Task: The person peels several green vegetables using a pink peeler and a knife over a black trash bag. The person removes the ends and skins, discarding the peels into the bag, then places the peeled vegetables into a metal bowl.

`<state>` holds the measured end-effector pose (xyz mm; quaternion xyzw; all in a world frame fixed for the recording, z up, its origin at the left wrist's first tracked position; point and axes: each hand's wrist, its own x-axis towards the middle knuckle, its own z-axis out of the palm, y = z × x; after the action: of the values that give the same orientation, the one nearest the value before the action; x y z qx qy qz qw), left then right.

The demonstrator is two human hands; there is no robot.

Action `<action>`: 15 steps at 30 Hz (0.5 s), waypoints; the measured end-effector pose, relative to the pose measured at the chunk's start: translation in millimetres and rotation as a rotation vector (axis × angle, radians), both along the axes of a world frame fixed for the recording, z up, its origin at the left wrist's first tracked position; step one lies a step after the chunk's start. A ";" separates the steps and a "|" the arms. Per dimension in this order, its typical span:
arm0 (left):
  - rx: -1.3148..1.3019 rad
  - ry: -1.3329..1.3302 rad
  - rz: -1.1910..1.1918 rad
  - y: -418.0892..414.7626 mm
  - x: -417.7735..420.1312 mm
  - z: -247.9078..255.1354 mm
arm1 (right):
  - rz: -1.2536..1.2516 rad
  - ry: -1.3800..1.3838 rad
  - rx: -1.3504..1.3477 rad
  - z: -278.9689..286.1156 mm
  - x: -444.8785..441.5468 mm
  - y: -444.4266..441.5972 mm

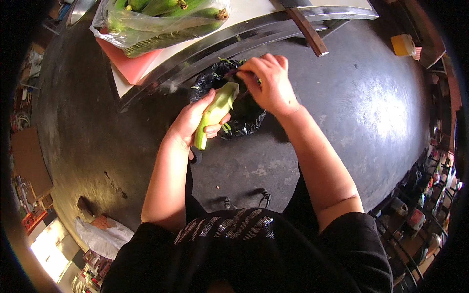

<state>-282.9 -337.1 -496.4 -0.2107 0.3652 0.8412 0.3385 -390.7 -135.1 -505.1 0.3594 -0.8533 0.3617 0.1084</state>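
My left hand [187, 121] is wrapped around a pale green peeled zucchini [217, 110], its far end tilted up and to the right. Just past that end, my right hand [269, 82] pinches a small dark purplish tool [231, 73], possibly a peeler; fingers and blur hide most of it. Under both hands stands a bin lined with a black plastic bag [253, 126]. Green peel strips [226, 128] cling to the liner's rim.
A white-topped table [249, 16] with a metal edge bears a clear bag of unpeeled zucchinis [161, 25] and a pink cutting board [128, 60]. A knife's wooden handle [307, 31] juts over its edge. A yellow jug [403, 45] and a crowded rack [414, 219] stand to the right.
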 end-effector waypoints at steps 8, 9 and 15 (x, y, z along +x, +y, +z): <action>-0.071 -0.006 0.011 -7.8 -1.1 5.0 | -0.064 -0.103 -0.012 -3.7 -7.1 12.3; -0.089 0.005 0.007 -9.5 -0.7 4.4 | -0.003 -0.133 -0.047 3.4 -2.3 7.9; -0.217 0.188 -0.096 -9.9 4.1 13.8 | 0.109 -0.075 -0.039 2.9 2.1 0.7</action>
<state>-278.8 -347.0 -482.6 -0.1487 0.4936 0.7957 0.3178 -388.6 -134.3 -502.2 0.3894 -0.8287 0.3970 0.0633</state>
